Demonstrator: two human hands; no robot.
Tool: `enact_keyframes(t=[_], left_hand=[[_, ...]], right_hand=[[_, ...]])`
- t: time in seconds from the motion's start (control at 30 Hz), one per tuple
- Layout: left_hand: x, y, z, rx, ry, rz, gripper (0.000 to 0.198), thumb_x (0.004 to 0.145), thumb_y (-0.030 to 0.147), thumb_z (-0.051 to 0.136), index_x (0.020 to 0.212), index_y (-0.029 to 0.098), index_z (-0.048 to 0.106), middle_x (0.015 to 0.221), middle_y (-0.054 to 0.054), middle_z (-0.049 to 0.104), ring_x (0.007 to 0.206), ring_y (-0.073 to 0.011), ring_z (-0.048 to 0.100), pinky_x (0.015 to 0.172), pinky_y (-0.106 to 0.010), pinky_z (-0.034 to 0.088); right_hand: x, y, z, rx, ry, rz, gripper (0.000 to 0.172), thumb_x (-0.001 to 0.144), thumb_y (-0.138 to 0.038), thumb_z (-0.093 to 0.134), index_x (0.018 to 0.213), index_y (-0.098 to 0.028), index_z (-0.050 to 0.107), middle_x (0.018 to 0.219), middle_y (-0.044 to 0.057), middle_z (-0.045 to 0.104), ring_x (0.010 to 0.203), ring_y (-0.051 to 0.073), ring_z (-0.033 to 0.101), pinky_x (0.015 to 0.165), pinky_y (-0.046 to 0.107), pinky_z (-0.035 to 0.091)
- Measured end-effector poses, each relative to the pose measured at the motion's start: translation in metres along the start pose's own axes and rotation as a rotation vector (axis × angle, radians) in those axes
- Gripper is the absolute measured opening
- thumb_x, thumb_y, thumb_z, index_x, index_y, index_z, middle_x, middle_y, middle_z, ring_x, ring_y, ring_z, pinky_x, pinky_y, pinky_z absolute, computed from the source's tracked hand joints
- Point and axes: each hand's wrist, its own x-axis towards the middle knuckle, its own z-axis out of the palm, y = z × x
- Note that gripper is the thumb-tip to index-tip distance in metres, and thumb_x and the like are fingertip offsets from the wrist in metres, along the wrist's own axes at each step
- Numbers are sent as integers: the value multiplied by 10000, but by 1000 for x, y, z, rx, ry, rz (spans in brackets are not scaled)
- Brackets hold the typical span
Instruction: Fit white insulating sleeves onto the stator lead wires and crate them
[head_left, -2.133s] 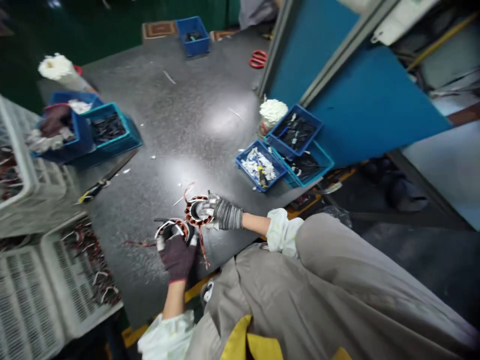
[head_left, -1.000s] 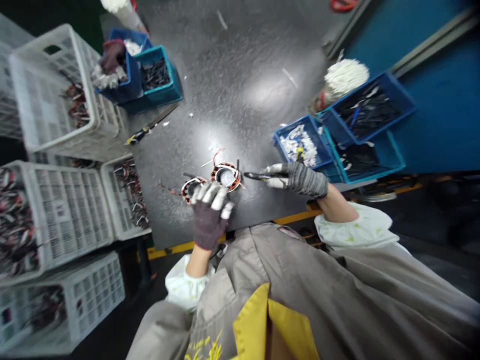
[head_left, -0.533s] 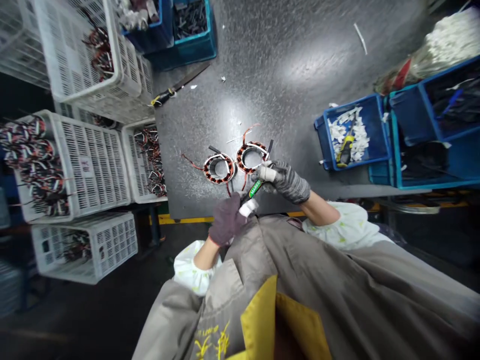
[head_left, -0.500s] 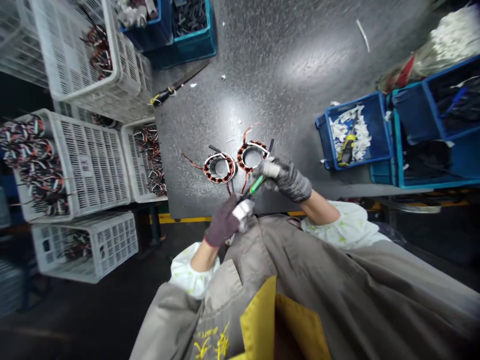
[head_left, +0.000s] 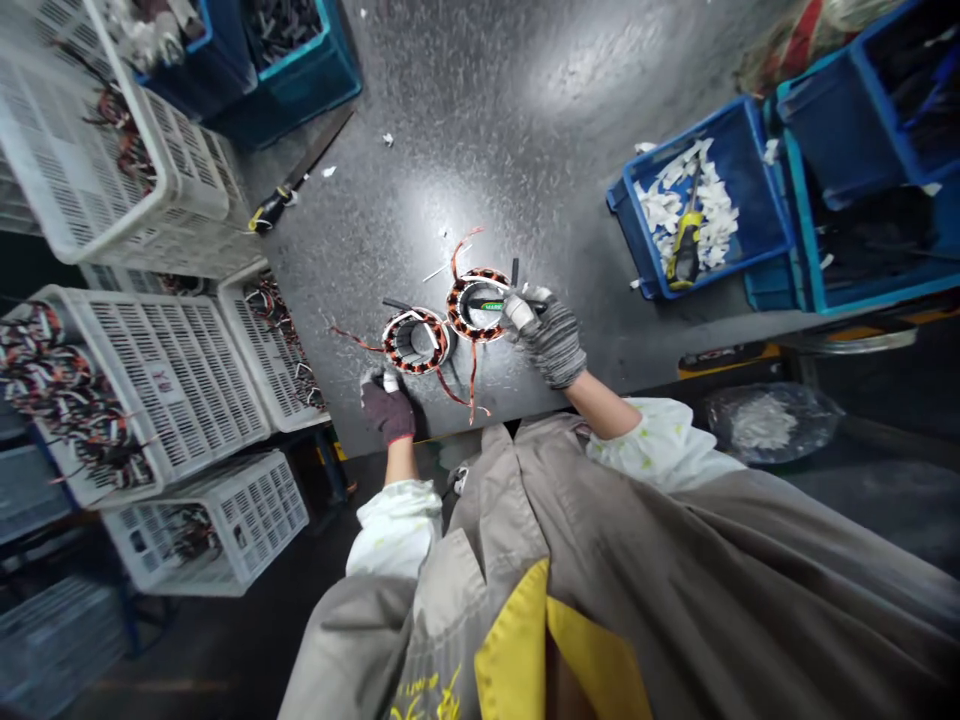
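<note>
Two ring-shaped motor stators with copper windings, white ties and loose wire leads lie side by side on the metal table. My right hand (head_left: 550, 335), in a grey knit glove with white-wrapped fingertips, is closed at the right rim of the right stator (head_left: 455, 311). From its fingers a slim black tool with a green label (head_left: 492, 306) reaches across the stator's opening; its exact kind is unclear. My left hand (head_left: 388, 405), in a dark purple glove, is just below the left stator (head_left: 390, 343), fingers bent and slightly apart, with nothing visible in them.
A blue bin (head_left: 772, 235) of white scraps, with a yellow-black screwdriver (head_left: 685, 250) on them, stands right. A long blade with a black-yellow handle (head_left: 271, 208) lies at the left table edge. White crates (head_left: 172, 370) with stators stand left; blue bins (head_left: 300, 95) stand behind.
My left hand has let go of the tool and moved left beside the left stator. My right hand has brought the tool up over the right stator. The view has shifted.
</note>
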Motion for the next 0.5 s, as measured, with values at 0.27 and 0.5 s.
enact_keyframes(t=[0.27, 0.5], left_hand=[[-1, 4, 13, -25, 18, 106, 390, 1078, 341, 528, 1370, 119, 660, 1470, -266, 705, 1459, -383, 640, 1272, -579, 474], [-36, 31, -51, -326, 79, 458, 429, 1099, 511, 583, 1349, 188, 716, 1281, -140, 813, 1189, -273, 783, 1075, -431, 611]], right_hand=[[-5, -12, -18, 74, 103, -7, 511, 867, -748, 748, 937, -250, 659, 765, 13, 715, 631, 170, 684, 543, 285, 583], [-9, -23, -49, -25, 42, -66, 546, 960, -767, 681, 887, -228, 720, 622, 1, 611, 507, 172, 587, 443, 297, 524]])
